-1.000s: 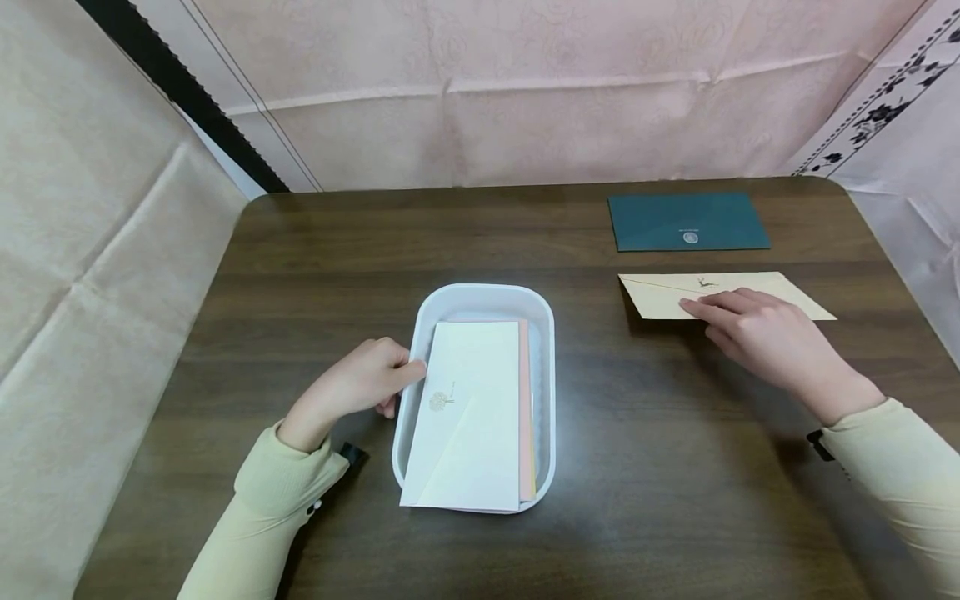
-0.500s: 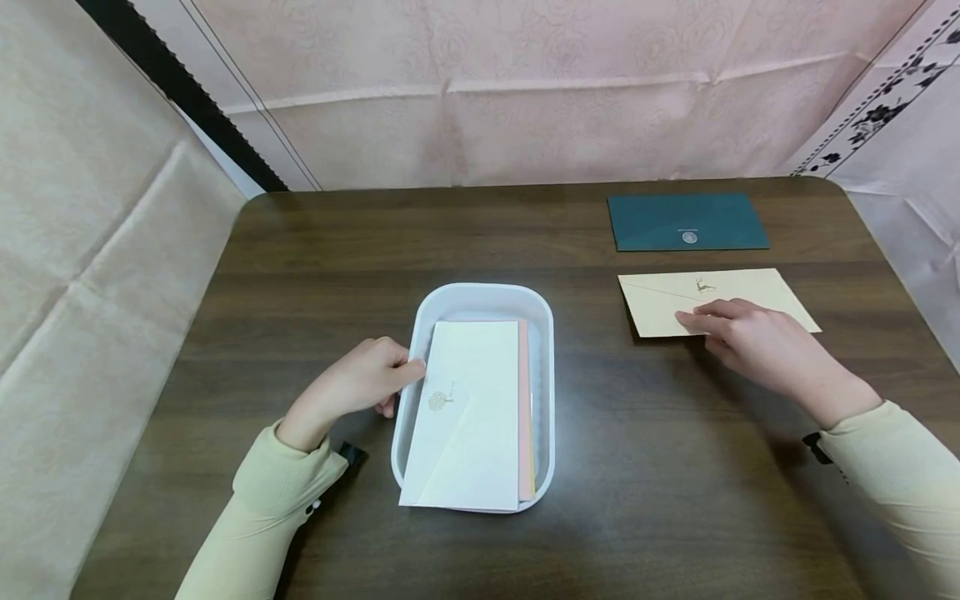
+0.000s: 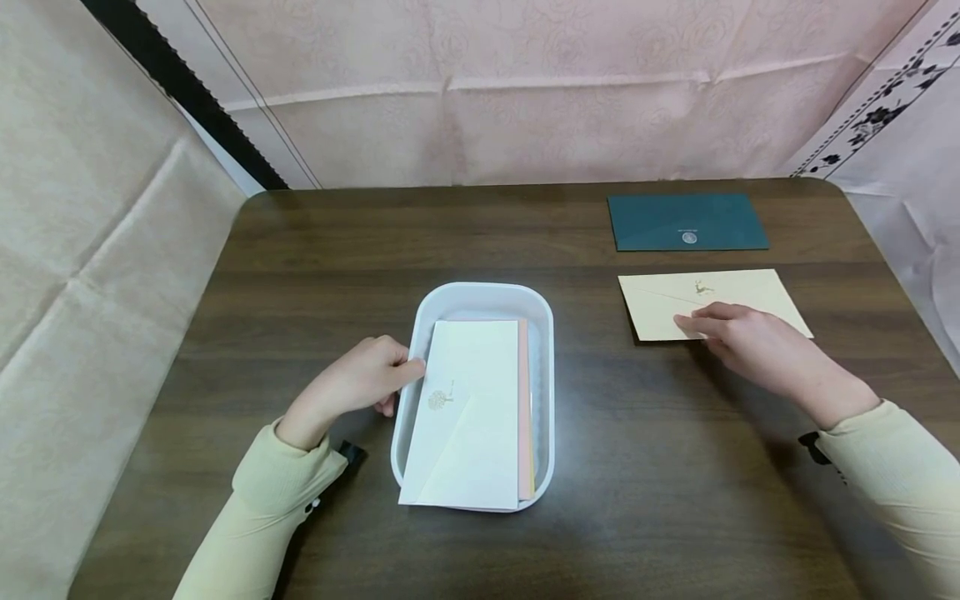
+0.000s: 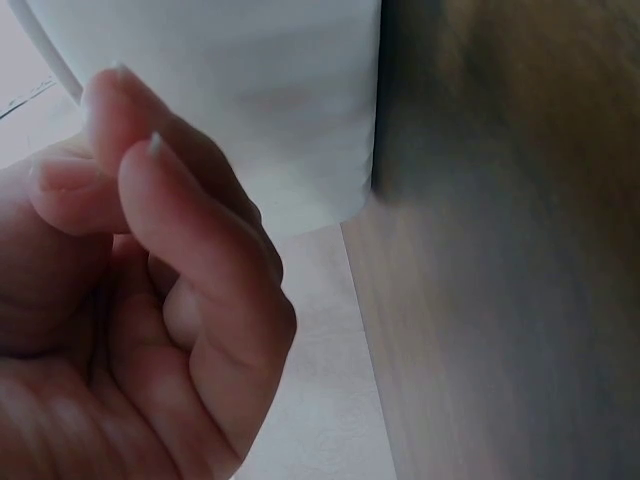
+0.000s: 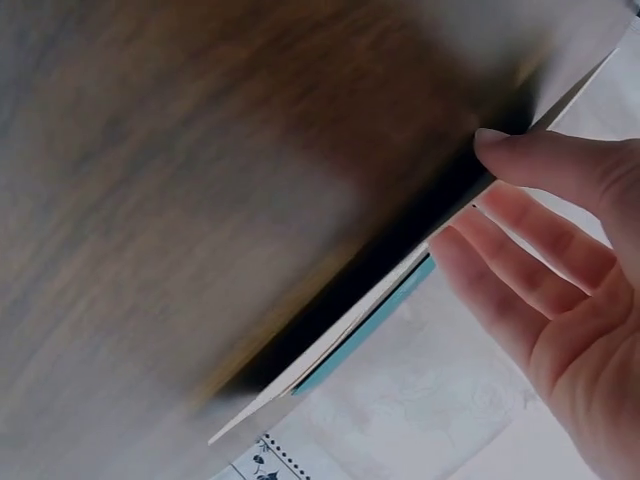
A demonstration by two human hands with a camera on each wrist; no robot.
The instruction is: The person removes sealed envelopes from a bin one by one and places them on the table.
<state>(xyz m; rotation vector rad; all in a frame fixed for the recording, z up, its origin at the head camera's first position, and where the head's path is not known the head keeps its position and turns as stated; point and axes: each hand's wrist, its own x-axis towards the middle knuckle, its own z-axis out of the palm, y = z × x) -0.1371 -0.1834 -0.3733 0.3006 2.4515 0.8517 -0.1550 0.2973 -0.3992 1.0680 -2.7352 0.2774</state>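
Note:
In the head view, a white plastic tray holds a stack of envelopes, with a white envelope on top. That envelope bears a small gold tree print, and its near end overhangs the rim. My left hand grips the tray's left rim, thumb over the top and fingers curled outside. At the right, my right hand pinches the near edge of a cream envelope with a gold deer print. The right wrist view has my thumb on one side of the cream envelope's edge and fingers on the other.
A dark teal envelope lies at the back right, beyond the cream one. Pink and yellow edges show under the white envelope. All stands on a dark wooden table with pale cloth hangings behind and beside it.
The cream envelope's near edge has come down and toward me, so more of its face shows. My right hand moved slightly left with it. My left hand and the tray have stayed put.

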